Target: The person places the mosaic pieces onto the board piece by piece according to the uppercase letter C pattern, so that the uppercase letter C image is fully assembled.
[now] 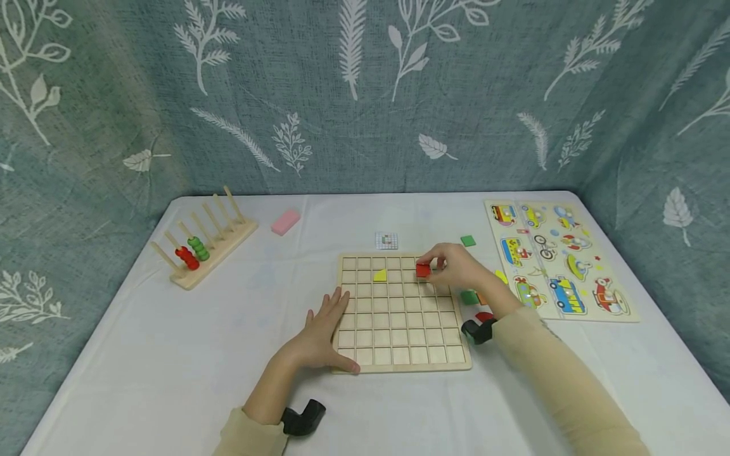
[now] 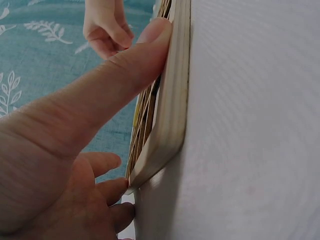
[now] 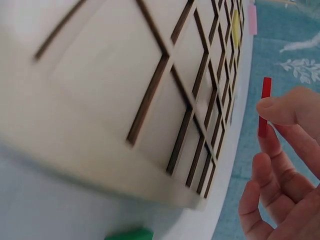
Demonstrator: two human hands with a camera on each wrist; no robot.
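Observation:
A square wooden grid board [image 1: 402,368] lies on the white table. My left hand [image 1: 316,335] rests with spread fingers along its left edge; in the left wrist view the thumb [image 2: 115,70] lies against the board's rim. Over the upper right cells, my right hand [image 1: 459,272] pinches a thin red tile [image 1: 422,271] between thumb and finger. The right wrist view shows the red tile [image 3: 265,107] edge-on, held above the grid. One yellow piece [image 1: 379,275] sits in a cell of the second row from the far side.
Right of the board lie green tiles [image 1: 469,297] and a red piece [image 1: 485,316], partly behind the right arm. A picture puzzle board [image 1: 538,269] is farther right. Beyond the grid is a small patterned card [image 1: 386,240]. A pink block [image 1: 286,221] and bead rack [image 1: 219,250] stand left.

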